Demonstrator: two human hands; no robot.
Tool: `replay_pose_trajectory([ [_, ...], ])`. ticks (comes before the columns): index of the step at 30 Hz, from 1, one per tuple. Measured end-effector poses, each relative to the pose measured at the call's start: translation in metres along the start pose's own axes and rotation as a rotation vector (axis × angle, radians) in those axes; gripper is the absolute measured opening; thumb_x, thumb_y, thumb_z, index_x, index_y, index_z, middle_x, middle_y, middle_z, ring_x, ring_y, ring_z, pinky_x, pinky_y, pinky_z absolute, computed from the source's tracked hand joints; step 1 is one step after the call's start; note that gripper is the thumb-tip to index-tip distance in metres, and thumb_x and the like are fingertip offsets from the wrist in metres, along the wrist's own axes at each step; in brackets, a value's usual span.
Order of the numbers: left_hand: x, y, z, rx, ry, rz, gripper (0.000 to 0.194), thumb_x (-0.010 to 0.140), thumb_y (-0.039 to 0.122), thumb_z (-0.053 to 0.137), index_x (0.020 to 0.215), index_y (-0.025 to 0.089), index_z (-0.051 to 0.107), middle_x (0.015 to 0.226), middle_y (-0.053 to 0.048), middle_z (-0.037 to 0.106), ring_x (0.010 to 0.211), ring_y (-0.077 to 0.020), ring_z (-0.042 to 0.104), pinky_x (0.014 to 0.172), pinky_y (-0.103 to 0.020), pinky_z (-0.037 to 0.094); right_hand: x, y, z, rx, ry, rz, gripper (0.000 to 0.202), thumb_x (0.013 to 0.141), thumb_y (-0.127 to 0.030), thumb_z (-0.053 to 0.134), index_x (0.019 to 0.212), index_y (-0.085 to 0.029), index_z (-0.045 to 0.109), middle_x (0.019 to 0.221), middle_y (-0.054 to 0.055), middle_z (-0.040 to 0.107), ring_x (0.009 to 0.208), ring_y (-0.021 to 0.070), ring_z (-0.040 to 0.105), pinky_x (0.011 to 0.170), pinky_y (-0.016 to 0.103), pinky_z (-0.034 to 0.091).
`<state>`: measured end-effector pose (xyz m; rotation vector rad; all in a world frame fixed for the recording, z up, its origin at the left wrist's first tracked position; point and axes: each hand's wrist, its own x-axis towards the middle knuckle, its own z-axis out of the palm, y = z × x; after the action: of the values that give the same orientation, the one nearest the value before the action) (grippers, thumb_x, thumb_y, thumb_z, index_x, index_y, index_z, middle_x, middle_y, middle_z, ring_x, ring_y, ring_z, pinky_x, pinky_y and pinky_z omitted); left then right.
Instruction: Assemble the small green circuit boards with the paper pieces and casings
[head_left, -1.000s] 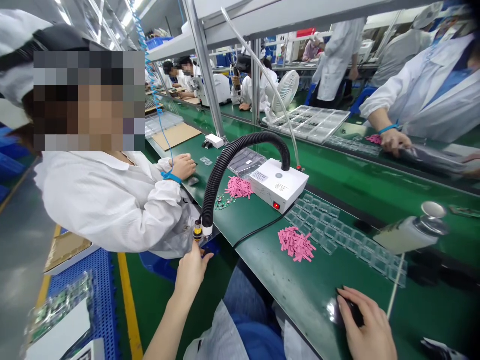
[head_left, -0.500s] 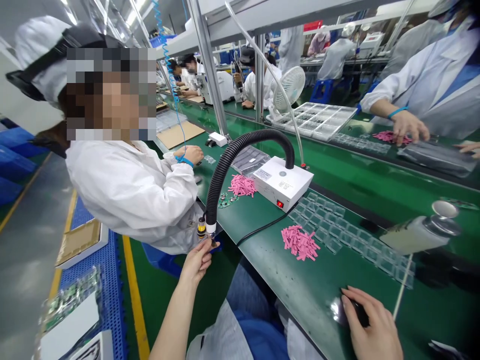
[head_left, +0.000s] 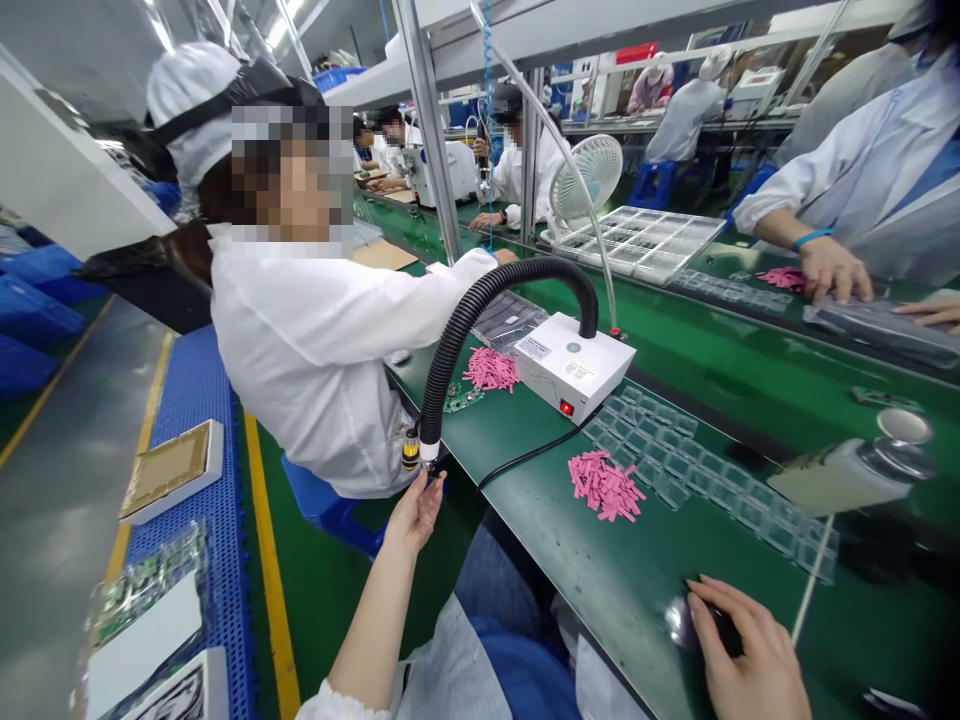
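My left hand [head_left: 416, 512] is raised just off the bench's near edge, its fingertips pinched at the metal tip of a black ribbed hose [head_left: 450, 360]. A small dark piece shows between those fingers, too small to name. Beside the tip hangs a yellow-and-black fitting [head_left: 410, 450]. The hose arches up from a white box [head_left: 576, 365] with a lit red switch. My right hand [head_left: 750, 650] rests on the green bench, thumb and forefinger tips together around a dark gap. Next to its thumb is a shiny spot [head_left: 677, 620]; what the fingers hold, if anything, cannot be made out.
Pink strips [head_left: 606, 486] lie in a pile before rows of clear plastic squares [head_left: 705, 470]. A pump bottle [head_left: 847, 470] stands at right, a black cable [head_left: 532, 458] crosses the bench. A co-worker [head_left: 322, 330] sits close at left; another person's hand [head_left: 832, 270] works opposite.
The view has shifted slightly left. The co-worker at left has leaned in and stretched an arm forward across the bench behind the hose. My left hand has turned a little at the hose tip.
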<state>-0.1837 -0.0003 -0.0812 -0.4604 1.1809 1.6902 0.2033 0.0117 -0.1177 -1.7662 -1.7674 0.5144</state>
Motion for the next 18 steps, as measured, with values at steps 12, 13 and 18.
replay_pose_trajectory([
  [12,-0.005,0.003,0.020,-0.146,-0.034,0.014,0.021,0.087,0.024,0.056,0.106,0.014,0.059,0.098,-0.005,0.065,0.072,-0.0128,0.063,0.058,-0.027,0.055,-0.002,-0.004,-0.003,-0.023,0.021,-0.049,0.050,0.085,-0.064,0.039,0.085,-0.022,0.065,0.102,0.011,0.065,0.092,0.0322,0.057,0.075,0.043,0.041],
  [13,-0.004,0.003,0.022,-0.155,-0.036,0.015,0.021,0.087,0.024,0.056,0.106,0.014,0.059,0.098,-0.005,0.064,0.072,-0.0128,0.063,0.057,-0.027,0.055,-0.002,-0.005,-0.003,-0.022,0.022,-0.047,0.050,0.085,-0.064,0.039,0.085,-0.021,0.064,0.102,0.011,0.065,0.092,0.0320,0.057,0.075,0.043,0.041],
  [18,-0.004,0.005,0.023,-0.179,-0.046,0.010,0.021,0.087,0.023,0.056,0.106,0.014,0.058,0.097,-0.004,0.064,0.071,-0.0122,0.063,0.056,-0.026,0.055,-0.002,-0.007,-0.004,-0.018,0.015,-0.033,0.050,0.084,-0.065,0.039,0.086,-0.022,0.064,0.102,0.011,0.065,0.093,0.0319,0.057,0.075,0.042,0.042],
])
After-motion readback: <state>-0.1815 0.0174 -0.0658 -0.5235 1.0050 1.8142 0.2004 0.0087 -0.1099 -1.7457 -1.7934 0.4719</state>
